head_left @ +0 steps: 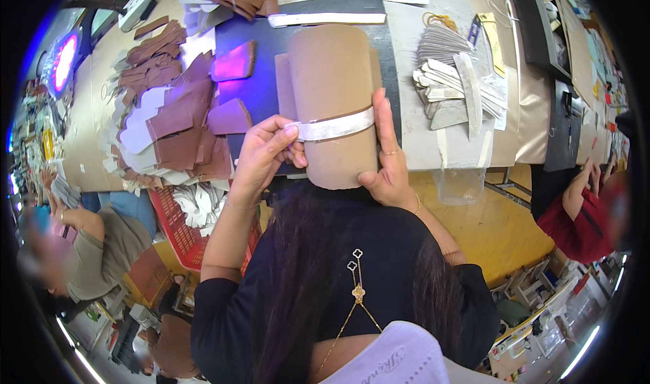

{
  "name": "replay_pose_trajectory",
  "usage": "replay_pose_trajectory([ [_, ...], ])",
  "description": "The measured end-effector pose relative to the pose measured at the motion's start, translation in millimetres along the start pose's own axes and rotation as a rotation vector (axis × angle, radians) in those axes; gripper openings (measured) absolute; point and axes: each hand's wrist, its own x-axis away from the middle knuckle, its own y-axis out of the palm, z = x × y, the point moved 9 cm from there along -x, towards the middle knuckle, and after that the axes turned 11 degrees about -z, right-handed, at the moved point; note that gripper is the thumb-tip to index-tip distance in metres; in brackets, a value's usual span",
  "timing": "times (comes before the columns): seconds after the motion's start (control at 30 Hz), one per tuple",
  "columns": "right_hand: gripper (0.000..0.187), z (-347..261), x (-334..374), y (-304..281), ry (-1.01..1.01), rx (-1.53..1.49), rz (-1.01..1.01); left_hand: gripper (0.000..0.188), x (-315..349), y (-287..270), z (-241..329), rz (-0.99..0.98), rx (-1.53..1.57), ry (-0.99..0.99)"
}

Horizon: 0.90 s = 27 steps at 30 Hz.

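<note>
- L hand (269,145): comes in from lower L, wrist bent, fingers curled; grip clamped, thumb over fingertips, on L end of long thin off-white strip (338,126).
- R hand (389,157): fingers straight, pointing up/away along panel's R edge; thumb lower, by bottom R corner; grip apart, palm side braced on the edge.
- Forearms reach fwd either side of the torso, elbows bent.
- Writing: lavender fabric piece (393,357) at bottom edge has darker script lettering + row of small marks; partly cut off.
- Strip: faint grey marks, too small to read.
- Main thing: tan, smooth, leather-like curved panel (332,66), ends rounded, bowed toward the camera; can't tell if rolled or just arched. 2nd brown layer shows behind at L + R.
- Strip runs across panel approx. mid-height, slightly slanted, R end higher, near R fingers.
- Panel's between both hands, over black mat (389,45) on beige desk (497,150); lower end at desk's near edge, close to torso.
</note>
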Motion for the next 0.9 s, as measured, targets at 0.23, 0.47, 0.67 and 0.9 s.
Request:
replay_pose_trajectory([
  [0.23, 0.092, 27, 2, -14, 0.162, -0.213, 0.057, 0.019, -4, 4, 13, -0.016, -0.101, -0.028],
  [0.47, 0.038, -13, 21, -138, 0.150, 0.787, 0.566, 0.015, -21, 62, 76, -0.176, -0.233, 0.038],
  [0.67, 0.031, 17, 32, -189, 0.307, 1.104, 0.613, 0.020, -81, 56, 139, -0.158, -0.345, 0.177],
  [0.9, 0.026, 38, 33, -190, 0.277, 1.123, 0.630, 0.023, -145, -56, 136, 0.289, -1.229, -0.208],
])
